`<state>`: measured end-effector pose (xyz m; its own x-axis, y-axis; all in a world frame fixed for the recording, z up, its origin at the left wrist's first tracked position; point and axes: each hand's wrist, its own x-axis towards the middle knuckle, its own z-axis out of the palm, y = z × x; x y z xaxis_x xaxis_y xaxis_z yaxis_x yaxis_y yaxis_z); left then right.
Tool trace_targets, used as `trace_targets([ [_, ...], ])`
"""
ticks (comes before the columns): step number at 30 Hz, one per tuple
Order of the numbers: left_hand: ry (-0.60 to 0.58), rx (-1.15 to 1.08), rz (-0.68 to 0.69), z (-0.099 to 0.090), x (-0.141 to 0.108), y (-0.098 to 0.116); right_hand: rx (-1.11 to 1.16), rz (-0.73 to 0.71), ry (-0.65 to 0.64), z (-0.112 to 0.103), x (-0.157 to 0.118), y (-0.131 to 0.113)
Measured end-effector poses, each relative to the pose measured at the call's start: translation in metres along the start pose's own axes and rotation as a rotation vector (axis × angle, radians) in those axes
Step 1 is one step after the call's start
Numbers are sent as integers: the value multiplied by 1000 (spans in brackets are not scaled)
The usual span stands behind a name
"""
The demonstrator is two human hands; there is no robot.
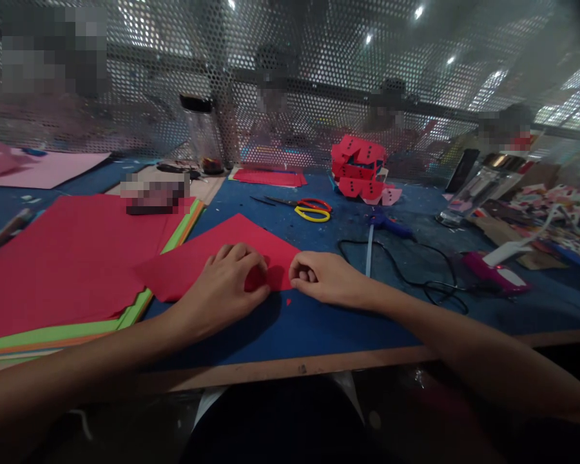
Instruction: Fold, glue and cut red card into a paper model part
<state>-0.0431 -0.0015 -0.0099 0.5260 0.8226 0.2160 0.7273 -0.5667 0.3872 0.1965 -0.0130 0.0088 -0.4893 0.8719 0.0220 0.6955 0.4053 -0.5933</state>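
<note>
A sheet of red paper lies at an angle on the blue tabletop in front of me. My left hand rests over its near part, fingers arched and spread, the thumb apart from the index finger. At the sheet's right edge, my right hand is closed, thumb and index finger pinched at the paper's border and the other fingers curled in. A tiny red scrap is on the table just below, between both hands. Scissors with one red and one yellow handle lie beyond the sheet.
Stacked coloured paper fills the left side, a dark object on it. A red paper construction stands at the back. A blue glue gun with a black cord, a magenta power strip and glass bottles surround the work area.
</note>
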Motion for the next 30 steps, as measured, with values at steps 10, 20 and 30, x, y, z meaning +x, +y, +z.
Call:
trace_targets([
  [10, -25, -1, 3, 6, 6, 6, -18, -23, 2, 0, 1, 1],
  [20, -75, -6, -23, -6, 2, -2, 0, -23, 2, 0, 0, 1],
  [30, -79, -31, -44, -13, -4, -6, -2, -18, 6, 1, 0, 2],
])
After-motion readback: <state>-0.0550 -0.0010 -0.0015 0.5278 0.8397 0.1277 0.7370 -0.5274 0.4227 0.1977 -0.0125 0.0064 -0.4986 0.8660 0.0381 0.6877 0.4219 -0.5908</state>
